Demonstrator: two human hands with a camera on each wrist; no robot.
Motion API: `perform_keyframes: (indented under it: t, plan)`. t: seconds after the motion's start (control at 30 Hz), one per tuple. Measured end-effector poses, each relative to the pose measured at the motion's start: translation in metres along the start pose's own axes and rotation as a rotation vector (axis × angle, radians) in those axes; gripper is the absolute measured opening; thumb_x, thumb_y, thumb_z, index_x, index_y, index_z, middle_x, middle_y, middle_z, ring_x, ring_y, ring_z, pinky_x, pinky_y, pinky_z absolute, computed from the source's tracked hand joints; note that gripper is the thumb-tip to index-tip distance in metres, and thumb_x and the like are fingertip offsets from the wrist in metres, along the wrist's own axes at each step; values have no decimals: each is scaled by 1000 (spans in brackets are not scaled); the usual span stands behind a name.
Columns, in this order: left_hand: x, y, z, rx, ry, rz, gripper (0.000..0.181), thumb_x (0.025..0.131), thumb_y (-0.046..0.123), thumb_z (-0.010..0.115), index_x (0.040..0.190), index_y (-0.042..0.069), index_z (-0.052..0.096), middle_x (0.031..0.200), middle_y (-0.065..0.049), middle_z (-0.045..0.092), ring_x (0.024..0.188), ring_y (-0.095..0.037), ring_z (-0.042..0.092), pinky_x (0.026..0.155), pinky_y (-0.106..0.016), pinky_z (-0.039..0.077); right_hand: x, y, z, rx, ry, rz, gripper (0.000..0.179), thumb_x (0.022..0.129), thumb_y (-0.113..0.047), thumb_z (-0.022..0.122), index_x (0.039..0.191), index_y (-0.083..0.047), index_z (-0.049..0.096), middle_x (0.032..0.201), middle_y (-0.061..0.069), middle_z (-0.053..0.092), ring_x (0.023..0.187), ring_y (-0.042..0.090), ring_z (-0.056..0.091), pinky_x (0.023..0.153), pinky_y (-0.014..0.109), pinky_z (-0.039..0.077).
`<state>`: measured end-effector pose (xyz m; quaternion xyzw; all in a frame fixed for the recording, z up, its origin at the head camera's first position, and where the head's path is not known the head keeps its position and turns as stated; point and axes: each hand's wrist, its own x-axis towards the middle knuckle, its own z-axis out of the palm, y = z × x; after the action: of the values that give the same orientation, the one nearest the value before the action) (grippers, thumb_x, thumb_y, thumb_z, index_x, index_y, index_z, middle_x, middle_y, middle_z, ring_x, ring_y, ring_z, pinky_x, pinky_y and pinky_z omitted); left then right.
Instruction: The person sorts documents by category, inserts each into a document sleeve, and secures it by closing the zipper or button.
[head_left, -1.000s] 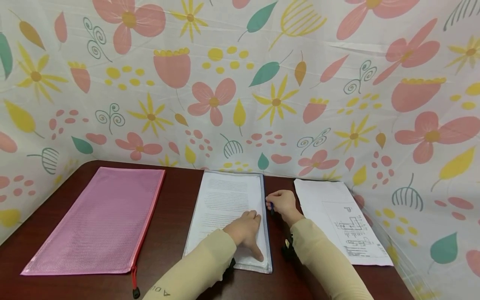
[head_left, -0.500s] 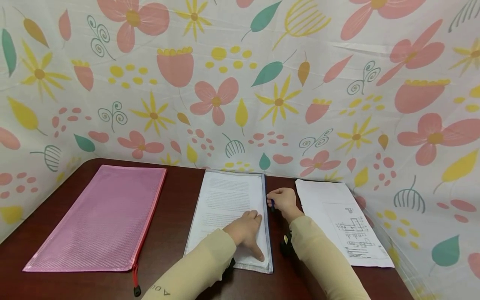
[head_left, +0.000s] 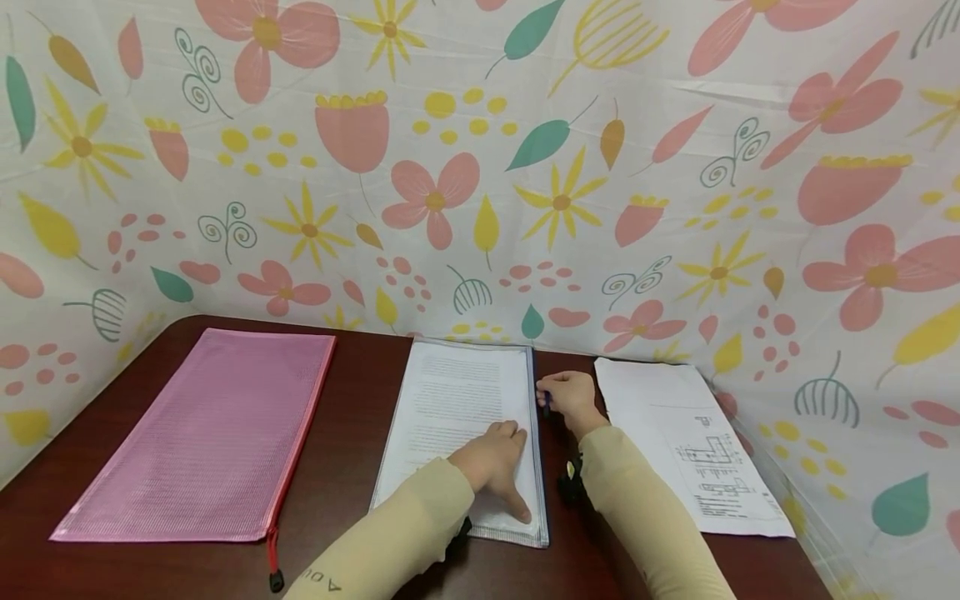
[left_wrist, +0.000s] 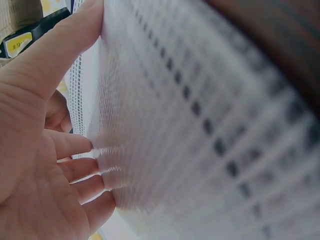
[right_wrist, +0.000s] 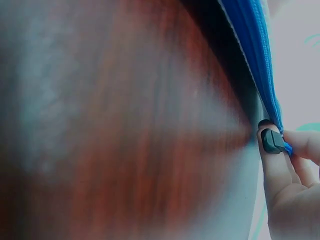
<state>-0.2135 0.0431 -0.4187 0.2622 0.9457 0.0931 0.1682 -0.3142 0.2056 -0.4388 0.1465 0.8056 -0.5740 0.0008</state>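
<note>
Along the far edge of the worktop, near its middle, lies a clear zip folder holding printed pages. The left hand rests on it, thumb spread; the right hand pinches its zip pull. Toward the right edge lies printed paper, toward the left a pink folder.

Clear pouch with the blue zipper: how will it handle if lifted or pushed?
Probably sags if lifted by one edge: the clear pouch looks thin, though printed paper inside may stiffen it a bit. Lying flat, it's unlikely to roll or tip. It may slide when pushed, since the table looks smooth.
</note>
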Motion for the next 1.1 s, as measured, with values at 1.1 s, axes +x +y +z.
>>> perform_keyframes:
  t: [1.1]
  plan:
    - [-10, 7, -2, 155, 23, -11, 111, 55, 67, 76, 149, 36, 25, 159, -3, 16, 146, -28, 13, 117, -46, 16, 15, -5, 2, 5, 9, 0, 23, 86, -8, 66, 103, 7, 68, 72, 5, 68, 58, 10, 64, 55, 22, 51]
